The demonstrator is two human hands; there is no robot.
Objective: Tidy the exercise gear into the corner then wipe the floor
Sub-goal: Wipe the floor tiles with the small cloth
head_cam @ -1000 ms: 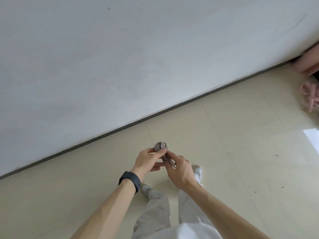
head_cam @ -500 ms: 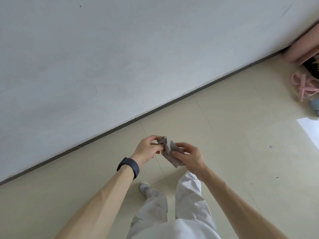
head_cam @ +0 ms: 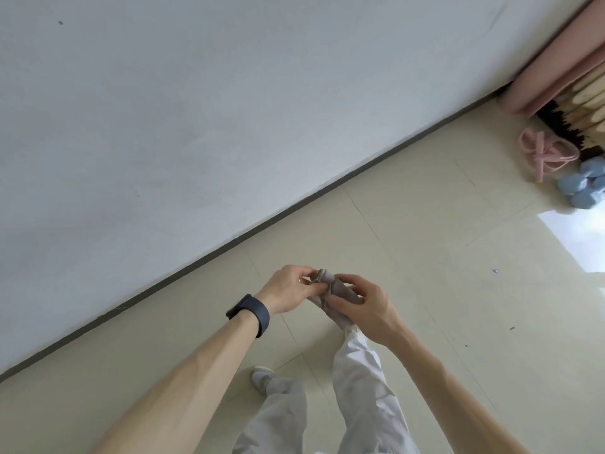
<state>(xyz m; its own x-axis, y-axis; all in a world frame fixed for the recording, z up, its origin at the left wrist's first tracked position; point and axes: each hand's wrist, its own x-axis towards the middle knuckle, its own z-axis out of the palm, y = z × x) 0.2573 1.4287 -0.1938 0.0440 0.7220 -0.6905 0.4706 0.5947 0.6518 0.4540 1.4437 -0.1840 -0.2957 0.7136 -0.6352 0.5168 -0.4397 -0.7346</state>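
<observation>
The 2 hands are meeting close together above the pale tiled floor point(head_cam: 425, 224), both clamped on 1 small greyish cloth point(head_cam: 339, 288). The left hand point(head_cam: 288, 290), wearing a dark wristband point(head_cam: 253, 314), is pinching the cloth's bunched top. The right hand point(head_cam: 363, 309) is gripping its lower part with curled fingers. In the far right corner, a rolled pink mat point(head_cam: 556, 60) is sitting against the wall point(head_cam: 196, 109), with a pink band point(head_cam: 543, 155) and blue dumbbells point(head_cam: 582, 188) lying near it.
</observation>
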